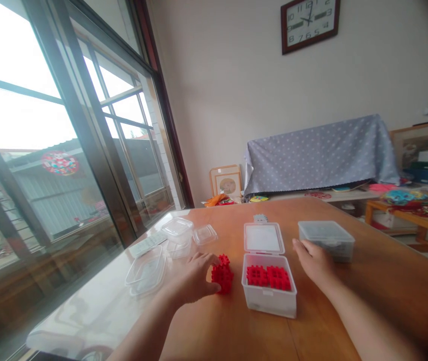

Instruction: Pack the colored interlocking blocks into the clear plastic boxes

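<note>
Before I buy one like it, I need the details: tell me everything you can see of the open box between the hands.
The open box is rectangular, of cloudy, translucent whitish material that looks like plastic. Its lid lies back beyond the far rim, and a small tab marks the middle of the near rim. It stands upright on the brown table. Two red notched, lattice-like pieces show side by side inside; what lies beneath is unclear. Neither hand appears to touch it.
</note>
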Demonstrator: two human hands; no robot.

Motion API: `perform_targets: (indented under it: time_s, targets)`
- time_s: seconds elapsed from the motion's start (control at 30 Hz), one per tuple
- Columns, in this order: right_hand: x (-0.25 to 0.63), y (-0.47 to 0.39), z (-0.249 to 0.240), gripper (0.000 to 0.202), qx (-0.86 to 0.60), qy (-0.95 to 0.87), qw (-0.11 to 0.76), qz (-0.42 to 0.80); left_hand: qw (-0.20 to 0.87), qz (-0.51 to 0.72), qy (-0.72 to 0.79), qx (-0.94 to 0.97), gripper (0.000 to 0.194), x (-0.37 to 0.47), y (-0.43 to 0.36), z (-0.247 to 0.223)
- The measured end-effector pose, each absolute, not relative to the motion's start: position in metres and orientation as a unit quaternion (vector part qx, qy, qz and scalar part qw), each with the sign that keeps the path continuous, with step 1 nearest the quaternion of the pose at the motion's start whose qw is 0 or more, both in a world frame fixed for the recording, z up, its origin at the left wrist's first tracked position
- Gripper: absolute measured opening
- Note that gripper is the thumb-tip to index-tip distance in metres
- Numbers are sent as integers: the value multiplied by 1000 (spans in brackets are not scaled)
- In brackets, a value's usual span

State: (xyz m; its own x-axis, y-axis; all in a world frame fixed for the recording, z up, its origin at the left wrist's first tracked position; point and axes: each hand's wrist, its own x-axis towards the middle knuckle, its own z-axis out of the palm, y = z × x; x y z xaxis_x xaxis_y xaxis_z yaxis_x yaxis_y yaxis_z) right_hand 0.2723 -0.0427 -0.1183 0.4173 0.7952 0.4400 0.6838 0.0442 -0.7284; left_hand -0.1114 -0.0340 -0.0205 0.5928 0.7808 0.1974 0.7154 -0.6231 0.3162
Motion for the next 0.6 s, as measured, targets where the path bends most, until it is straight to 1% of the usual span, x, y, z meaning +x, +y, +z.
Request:
perform_targets:
  time_s: [0.27,0.47,0.6]
  targets:
    - [273,-42,-120,50,-684,-542,486,51,97,160,433,882,35,-107,-35,-16]
    - [273,-38,-123,52,-685,-542,485,39,106,234,411,875,30,-100,-35,-2]
    - [273,-37,-123,53,-682,-543,489,27,106,268,371,883,32,-75,-41,11]
